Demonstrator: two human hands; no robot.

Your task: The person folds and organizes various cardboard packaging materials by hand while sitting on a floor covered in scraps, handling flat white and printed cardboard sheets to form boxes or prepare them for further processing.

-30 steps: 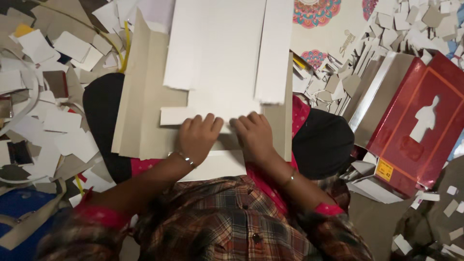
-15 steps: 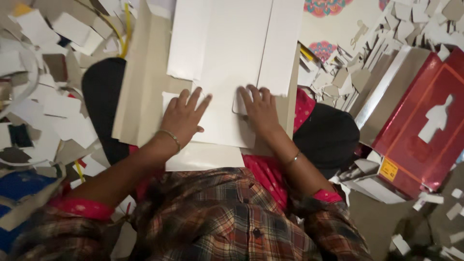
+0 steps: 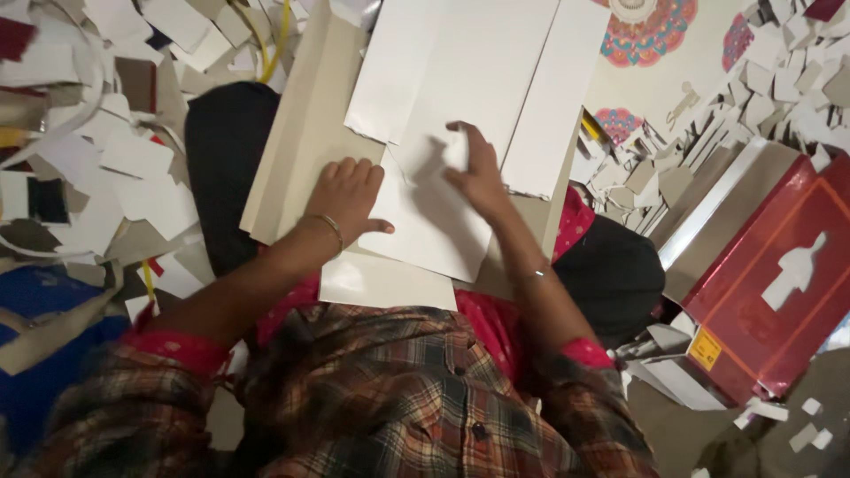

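Observation:
A large white card sheet (image 3: 460, 80) with folded side flaps lies on a beige board (image 3: 301, 142) across my lap. My left hand (image 3: 347, 193) rests flat on the board's lower part, fingers spread, touching the edge of a lower white flap (image 3: 434, 230). My right hand (image 3: 476, 170) presses on the middle of the white sheet with fingers bent against the fold. Another white piece (image 3: 385, 283) sticks out below, near my body. Neither hand grips anything.
Heaps of white and grey card offcuts (image 3: 106, 159) lie at the left and upper right (image 3: 779, 80). A red flat box (image 3: 779, 283) with a white cut-out shape sits at the right. Patterned round designs (image 3: 651, 31) show on the floor.
My right hand has moved up onto the middle of the white sheet, and the lower flap has been folded up and now lies slanted. My left hand shifted slightly left.

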